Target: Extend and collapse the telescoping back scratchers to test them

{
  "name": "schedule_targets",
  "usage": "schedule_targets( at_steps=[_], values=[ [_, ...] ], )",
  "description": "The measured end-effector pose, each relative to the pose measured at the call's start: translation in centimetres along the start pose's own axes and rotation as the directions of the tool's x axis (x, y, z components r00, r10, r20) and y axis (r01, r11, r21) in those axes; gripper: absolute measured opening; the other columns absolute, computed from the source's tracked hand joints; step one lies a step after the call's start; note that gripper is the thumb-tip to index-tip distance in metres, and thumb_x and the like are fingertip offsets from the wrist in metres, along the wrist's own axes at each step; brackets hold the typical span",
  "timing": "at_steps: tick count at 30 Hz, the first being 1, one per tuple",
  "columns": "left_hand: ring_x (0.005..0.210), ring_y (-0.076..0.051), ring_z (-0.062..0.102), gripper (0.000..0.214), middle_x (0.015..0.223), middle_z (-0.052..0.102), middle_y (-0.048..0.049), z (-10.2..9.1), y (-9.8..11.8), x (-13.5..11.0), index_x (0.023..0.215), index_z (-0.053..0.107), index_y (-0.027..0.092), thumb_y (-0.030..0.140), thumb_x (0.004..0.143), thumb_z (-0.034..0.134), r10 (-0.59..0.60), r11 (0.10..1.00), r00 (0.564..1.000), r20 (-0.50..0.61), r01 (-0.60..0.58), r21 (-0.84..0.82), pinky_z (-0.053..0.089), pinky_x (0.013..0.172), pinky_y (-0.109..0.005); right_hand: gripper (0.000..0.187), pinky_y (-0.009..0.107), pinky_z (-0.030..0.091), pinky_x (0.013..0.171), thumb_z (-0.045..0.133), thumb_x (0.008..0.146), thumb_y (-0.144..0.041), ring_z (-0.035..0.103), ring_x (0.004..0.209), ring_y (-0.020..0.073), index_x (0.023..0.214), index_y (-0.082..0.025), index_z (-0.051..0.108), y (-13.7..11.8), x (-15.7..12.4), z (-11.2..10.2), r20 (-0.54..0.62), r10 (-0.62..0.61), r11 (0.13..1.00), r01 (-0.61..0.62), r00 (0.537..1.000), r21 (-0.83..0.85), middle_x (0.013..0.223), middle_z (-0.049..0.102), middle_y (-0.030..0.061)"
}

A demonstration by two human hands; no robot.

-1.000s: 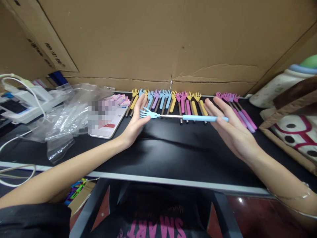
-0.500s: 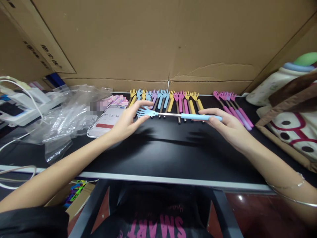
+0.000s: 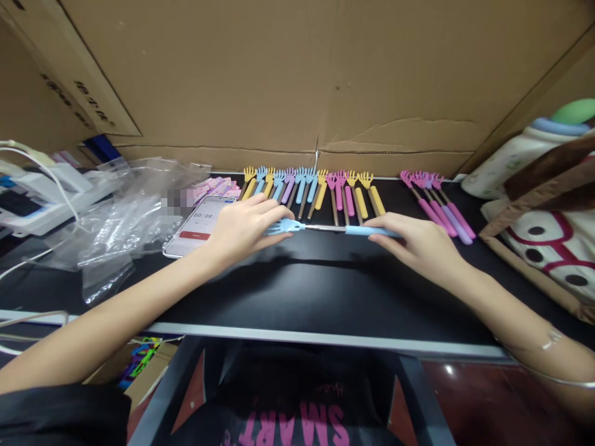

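Observation:
Level above the black table, a light blue back scratcher [image 3: 325, 228] with a metal rod is held between my two hands. My left hand [image 3: 244, 226] is closed around its claw-shaped head and covers part of the claws. At the other end, my right hand [image 3: 409, 241] grips the blue handle, with the handle's tip hidden in the palm. Behind them lies a row of back scratchers [image 3: 341, 195] in yellow, blue, purple and pink, claws toward the cardboard wall. A smaller group of pink and purple back scratchers [image 3: 437, 207] lies to the right.
A phone [image 3: 186, 238] with a running timer lies left of my left hand, near clear plastic bags [image 3: 134, 204] and a white power strip [image 3: 44, 198]. On the right are a brown bag [image 3: 548, 235] and a white bottle [image 3: 506, 155]. Cardboard [image 3: 279, 74] walls the back.
My left hand has turned palm-down over the claw head and covers more of it. My right hand has shifted its grip inward along the handle. The back scratcher sits slightly lower.

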State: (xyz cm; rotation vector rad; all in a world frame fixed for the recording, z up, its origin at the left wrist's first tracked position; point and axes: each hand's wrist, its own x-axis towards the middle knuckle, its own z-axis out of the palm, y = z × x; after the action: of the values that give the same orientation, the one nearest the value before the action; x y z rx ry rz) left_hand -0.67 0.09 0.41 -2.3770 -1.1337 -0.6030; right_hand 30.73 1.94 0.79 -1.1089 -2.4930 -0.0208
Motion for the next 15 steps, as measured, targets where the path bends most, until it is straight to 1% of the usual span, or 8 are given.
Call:
schedule_targets(
  at_steps=[3,6,10,13,15],
  values=[
    [0.081,-0.02,0.057,0.032,0.081,0.064,-0.004,0.0,0.2,0.4,0.098,0.065,0.025,0.048,0.093,0.044,0.056,0.998,0.998,0.017,-0.056,-0.011,0.038,0.058,-0.029,0.028,0.027,0.042,0.059,0.04,0.093,-0.043,0.065,0.083,0.016,0.105,-0.027,0.06,-0.9,0.2,0.3,0.017,-0.055,0.99,0.057,0.998,-0.128,0.102,0.069,0.0001],
    [0.08,-0.02,0.056,0.033,0.077,0.061,-0.0044,0.0,0.4,0.8,0.096,0.066,0.026,0.047,0.094,0.041,0.095,0.995,0.995,0.003,-0.095,0.035,0.037,0.058,-0.028,0.031,0.028,0.039,0.055,0.036,0.095,-0.043,0.065,0.073,0.0155,0.103,-0.026,0.061,-1.4,0.7,0.5,-0.004,-0.089,0.975,0.086,0.996,-0.206,0.097,0.07,0.0005],
    [0.079,-0.018,0.057,0.033,0.078,0.061,-0.0041,0.2,0.5,1.0,0.094,0.066,0.024,0.045,0.095,0.04,0.1,0.99,0.994,-0.039,-0.096,0.102,0.034,0.055,-0.028,0.032,0.027,0.038,0.054,0.036,0.095,-0.043,0.065,0.068,0.0151,0.101,-0.025,0.062,-1.6,1.0,0.6,-0.07,-0.112,0.965,0.092,0.991,-0.244,0.093,0.071,0.0016],
    [0.075,-0.016,0.058,0.031,0.077,0.061,-0.003,0.5,0.6,0.9,0.094,0.065,0.024,0.043,0.096,0.041,0.098,0.992,0.993,-0.072,-0.092,0.087,0.032,0.052,-0.027,0.031,0.027,0.039,0.055,0.037,0.095,-0.041,0.065,0.068,0.0146,0.101,-0.024,0.063,-1.6,0.9,0.8,-0.1,-0.128,0.963,0.1,0.987,-0.249,0.094,0.071,0.002],
    [0.071,-0.015,0.057,0.029,0.074,0.06,-0.0021,0.8,0.7,0.8,0.092,0.065,0.024,0.041,0.096,0.042,0.119,0.991,0.987,-0.11,-0.111,0.081,0.03,0.051,-0.026,0.03,0.026,0.039,0.055,0.038,0.095,-0.04,0.065,0.069,0.0141,0.102,-0.023,0.063,-1.7,0.7,1.1,-0.098,-0.139,0.962,0.111,0.985,-0.248,0.095,0.071,0.0018]
  ],
)
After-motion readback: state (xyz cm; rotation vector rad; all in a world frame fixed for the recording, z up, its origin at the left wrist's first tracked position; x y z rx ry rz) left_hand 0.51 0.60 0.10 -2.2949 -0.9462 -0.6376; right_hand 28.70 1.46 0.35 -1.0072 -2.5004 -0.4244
